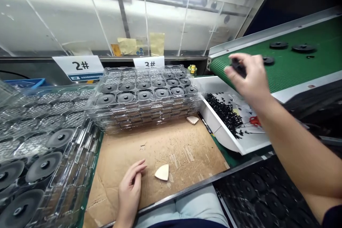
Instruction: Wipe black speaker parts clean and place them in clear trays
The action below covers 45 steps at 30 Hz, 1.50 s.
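My right hand [251,78] is raised over the near end of the green conveyor belt [283,69], pinching a dark black plastic part [238,67]. The fingers hide much of that part, and its full shape does not show. Low on the cardboard sheet [120,153] rests my left hand [132,187], its fingers loosely stretched and holding nothing. Just right of those fingertips lies a cream-coloured wedge-shaped pad [162,172], apart from the hand. Black discs with raised hubs, one [268,60] of them just behind my right hand, lie on the belt.
Stacked clear blister trays [149,108] with black discs stand behind the cardboard; more trays [69,164] are at left. A white bin [217,128] at right holds small black pieces [224,112] and red-handled scissors [255,121]. A second pad [192,119] lies near the bin.
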Motion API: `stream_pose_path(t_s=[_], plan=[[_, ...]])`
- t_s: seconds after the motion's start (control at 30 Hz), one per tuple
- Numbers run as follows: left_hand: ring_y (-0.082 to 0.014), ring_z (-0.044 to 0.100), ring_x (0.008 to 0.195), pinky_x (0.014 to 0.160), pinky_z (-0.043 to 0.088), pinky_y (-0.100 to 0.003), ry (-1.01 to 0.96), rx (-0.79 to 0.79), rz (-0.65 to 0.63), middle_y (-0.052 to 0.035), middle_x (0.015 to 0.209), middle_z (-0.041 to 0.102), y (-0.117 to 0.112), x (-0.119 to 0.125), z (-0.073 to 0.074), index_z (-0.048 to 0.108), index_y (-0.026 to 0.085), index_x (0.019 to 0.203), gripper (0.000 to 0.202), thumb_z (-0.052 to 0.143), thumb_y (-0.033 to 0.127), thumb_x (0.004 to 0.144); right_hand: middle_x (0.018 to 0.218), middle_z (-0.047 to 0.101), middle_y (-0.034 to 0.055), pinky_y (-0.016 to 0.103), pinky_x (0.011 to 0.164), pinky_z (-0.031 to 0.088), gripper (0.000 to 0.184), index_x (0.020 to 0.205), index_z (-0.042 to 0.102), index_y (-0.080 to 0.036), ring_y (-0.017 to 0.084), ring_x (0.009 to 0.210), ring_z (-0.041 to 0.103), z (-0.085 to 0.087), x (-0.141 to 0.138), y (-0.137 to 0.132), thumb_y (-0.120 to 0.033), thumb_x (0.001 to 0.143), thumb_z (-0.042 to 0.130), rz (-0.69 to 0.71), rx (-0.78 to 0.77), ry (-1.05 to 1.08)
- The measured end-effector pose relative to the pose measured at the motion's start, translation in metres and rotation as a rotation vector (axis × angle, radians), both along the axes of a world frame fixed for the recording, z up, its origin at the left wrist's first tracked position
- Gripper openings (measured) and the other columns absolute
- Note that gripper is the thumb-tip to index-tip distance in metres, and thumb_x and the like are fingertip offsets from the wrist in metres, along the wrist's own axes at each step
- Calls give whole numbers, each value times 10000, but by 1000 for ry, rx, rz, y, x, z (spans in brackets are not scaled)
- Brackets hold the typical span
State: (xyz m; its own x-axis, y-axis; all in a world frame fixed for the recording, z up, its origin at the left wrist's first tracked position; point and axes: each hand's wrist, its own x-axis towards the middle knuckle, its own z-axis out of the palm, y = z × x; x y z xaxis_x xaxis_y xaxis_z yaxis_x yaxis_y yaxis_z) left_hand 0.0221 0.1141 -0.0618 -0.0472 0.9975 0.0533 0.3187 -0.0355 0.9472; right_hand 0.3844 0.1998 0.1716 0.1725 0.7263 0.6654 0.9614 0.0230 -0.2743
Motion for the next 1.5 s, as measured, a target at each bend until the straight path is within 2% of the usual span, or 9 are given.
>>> stream_pose_path(t_s=[0.13, 0.27, 0.43, 0.63, 0.73, 0.9, 1.07, 1.3, 1.5], plan=[[-234, 671, 979, 937, 505, -392, -368, -217, 2, -77, 1095, 713, -20, 34, 29, 680, 248, 1000, 284, 630, 426, 785, 1025, 561, 100, 417, 894, 445, 362, 1092, 540, -211, 257, 1020, 518, -56, -71, -49, -349, 771, 634, 556, -263, 100], [-270, 634, 1081, 907, 510, -339, -860, -387, -143, -67, 1116, 707, -38, 65, 57, 604, 329, 1168, 672, 810, 494, 550, 1194, 541, 133, 391, 916, 481, 508, 1097, 497, -225, 273, 1152, 519, -123, -136, -98, -389, 672, 723, 805, -452, 289], [-320, 532, 1214, 997, 433, -359, -990, -669, -206, -100, 1229, 647, -42, 54, 71, 634, 275, 1156, 772, 873, 439, 440, 1286, 485, 177, 505, 999, 420, 531, 1158, 446, -225, 334, 1247, 441, -157, -177, -134, -342, 701, 688, 734, -523, 585], [-285, 610, 1130, 985, 452, -430, -1192, -781, -71, -63, 1220, 659, -49, 11, 74, 613, 314, 1156, 450, 726, 390, 727, 1423, 385, 132, 532, 989, 432, 792, 1454, 197, -322, 332, 1293, 387, -177, -172, -142, -457, 802, 625, 649, -579, 403], [-275, 617, 1129, 996, 456, -424, -1290, -693, 14, -48, 1190, 685, -51, -3, 69, 625, 327, 1133, 401, 716, 365, 745, 1284, 518, 121, 541, 905, 477, 551, 1382, 402, -335, 328, 1134, 504, -204, -171, -139, -357, 857, 568, 504, -588, 305], [-265, 601, 1154, 969, 485, -350, -1326, -641, 120, -47, 1194, 689, -52, -12, 64, 643, 322, 1112, 422, 744, 382, 707, 1154, 584, 156, 522, 788, 514, 342, 1194, 629, -252, 319, 946, 573, -236, -180, -125, -254, 880, 494, 532, -627, 281], [-249, 624, 1122, 988, 468, -350, -1314, -639, 134, -41, 1181, 694, -50, -15, 69, 639, 328, 1112, 464, 765, 396, 671, 991, 613, 126, 415, 739, 533, 298, 1111, 645, -204, 257, 867, 616, -229, -187, -109, -239, 922, 417, 539, -612, 347], [-252, 621, 1117, 1019, 449, -359, -1279, -660, 168, -45, 1149, 695, -46, -15, 70, 648, 248, 1118, 550, 817, 359, 606, 707, 678, 12, 294, 608, 509, 167, 911, 684, -245, 180, 663, 622, -207, -202, -128, -251, 904, 517, 738, -634, 440], [-233, 621, 1095, 977, 480, -328, -1189, -645, 124, -45, 1105, 701, -46, -3, 73, 572, 257, 1241, 698, 822, 373, 600, 985, 680, 50, 272, 650, 510, 208, 1091, 604, -214, 158, 801, 627, -139, -213, -108, -226, 929, 475, 666, -503, 602]])
